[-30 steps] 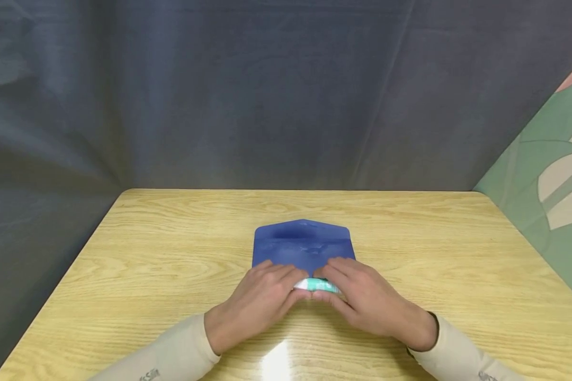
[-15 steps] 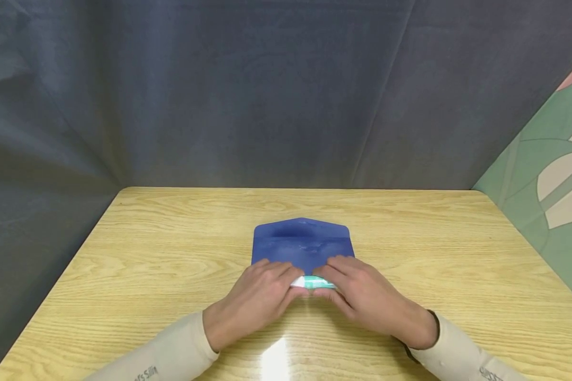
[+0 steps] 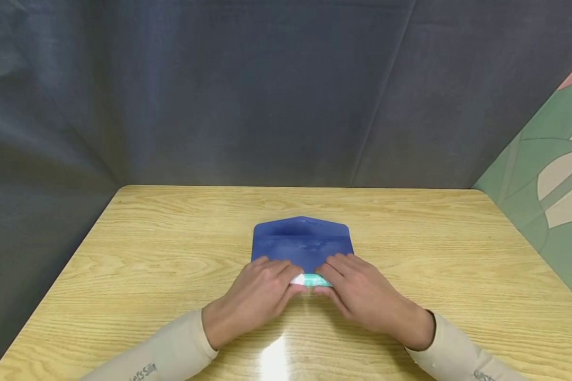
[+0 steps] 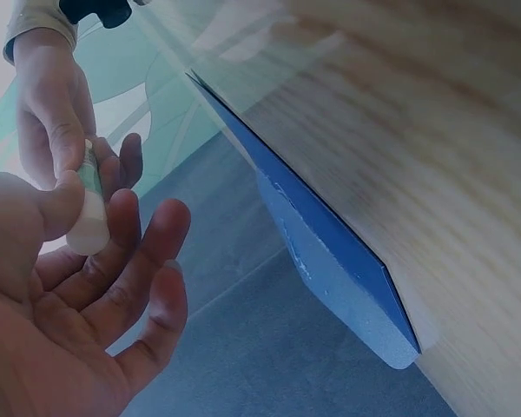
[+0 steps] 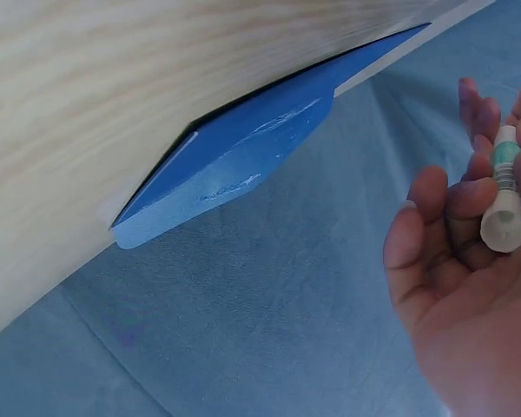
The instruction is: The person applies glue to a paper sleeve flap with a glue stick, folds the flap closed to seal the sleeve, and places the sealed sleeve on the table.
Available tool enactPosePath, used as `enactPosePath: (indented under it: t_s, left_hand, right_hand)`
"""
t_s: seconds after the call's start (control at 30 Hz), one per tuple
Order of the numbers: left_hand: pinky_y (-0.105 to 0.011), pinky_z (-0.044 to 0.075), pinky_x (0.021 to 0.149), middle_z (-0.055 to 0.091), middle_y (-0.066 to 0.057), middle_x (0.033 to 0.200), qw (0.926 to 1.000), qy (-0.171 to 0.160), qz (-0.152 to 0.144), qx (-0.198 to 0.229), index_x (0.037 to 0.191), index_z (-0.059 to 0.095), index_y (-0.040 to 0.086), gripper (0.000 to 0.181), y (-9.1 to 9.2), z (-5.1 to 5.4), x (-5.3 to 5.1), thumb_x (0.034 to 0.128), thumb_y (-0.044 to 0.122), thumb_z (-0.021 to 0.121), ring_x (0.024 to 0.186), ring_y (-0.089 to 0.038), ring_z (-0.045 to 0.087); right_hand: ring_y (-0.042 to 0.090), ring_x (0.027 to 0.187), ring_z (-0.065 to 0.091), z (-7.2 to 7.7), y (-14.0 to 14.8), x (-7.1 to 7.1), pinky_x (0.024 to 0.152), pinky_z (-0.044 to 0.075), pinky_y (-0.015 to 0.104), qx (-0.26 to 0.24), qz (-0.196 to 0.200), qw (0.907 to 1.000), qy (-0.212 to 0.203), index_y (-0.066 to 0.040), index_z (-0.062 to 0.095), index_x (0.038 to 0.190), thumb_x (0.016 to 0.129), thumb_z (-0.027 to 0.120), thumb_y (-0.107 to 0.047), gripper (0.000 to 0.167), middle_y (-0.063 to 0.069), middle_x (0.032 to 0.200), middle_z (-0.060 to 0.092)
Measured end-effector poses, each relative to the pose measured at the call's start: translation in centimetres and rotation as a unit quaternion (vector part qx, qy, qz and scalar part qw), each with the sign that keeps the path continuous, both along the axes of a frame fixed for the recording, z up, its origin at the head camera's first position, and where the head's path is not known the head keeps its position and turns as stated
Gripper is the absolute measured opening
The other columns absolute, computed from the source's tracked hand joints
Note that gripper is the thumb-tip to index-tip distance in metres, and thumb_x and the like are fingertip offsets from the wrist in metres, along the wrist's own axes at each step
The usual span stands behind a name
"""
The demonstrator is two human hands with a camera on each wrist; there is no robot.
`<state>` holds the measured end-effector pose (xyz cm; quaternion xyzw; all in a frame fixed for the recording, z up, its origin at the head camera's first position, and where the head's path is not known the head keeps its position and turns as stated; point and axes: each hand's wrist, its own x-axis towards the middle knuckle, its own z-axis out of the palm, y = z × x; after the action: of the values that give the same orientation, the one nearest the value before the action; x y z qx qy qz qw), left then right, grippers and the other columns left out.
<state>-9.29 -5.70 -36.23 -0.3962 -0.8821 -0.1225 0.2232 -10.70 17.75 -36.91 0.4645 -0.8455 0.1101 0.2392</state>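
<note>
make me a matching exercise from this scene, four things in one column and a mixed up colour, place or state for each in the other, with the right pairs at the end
Things
1. tube
2. envelope
3. table
4. curtain

Descriptions
A. blue, flap open and pointing away from the person
B. dark, hanging as a backdrop
C. green and white, held between the left hand and the right hand
D. pale yellow with a wood grain

Right pairs: 1-C, 2-A, 3-D, 4-B
</note>
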Motion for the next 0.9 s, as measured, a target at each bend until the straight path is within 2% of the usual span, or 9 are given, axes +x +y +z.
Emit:
enactPosePath:
  t_s: [0.57,0.9]
  left_hand:
    - [-0.019,0.034,0.061,0.065,0.010,0.077,0.9988,0.021,-0.032,0.031,0.097,0.070,0.016,0.020,0.05,-0.05,-0.07,0.0973,0.034,0.062,0.064,-0.002,0.055]
    - [-0.021,0.036,0.063,0.064,0.011,0.073,0.9988,0.026,-0.028,0.030,0.090,0.066,0.017,0.020,0.07,0.05,0.02,0.0965,0.035,0.063,0.061,-0.002,0.054]
  right_hand:
    - [0.007,0.076,0.047,0.30,0.10,0.09,0.069,0.042,0.025,-0.011,0.013,0.9996,-0.024,-0.019,0.059,0.092,0.105,0.047,-0.036,0.024,-0.011,0.080,0.051]
    - [0.007,0.076,0.047,0.33,0.18,0.15,0.070,0.043,0.026,-0.012,0.003,0.9998,-0.017,-0.018,0.060,0.093,0.105,0.046,-0.037,0.027,-0.011,0.081,0.053]
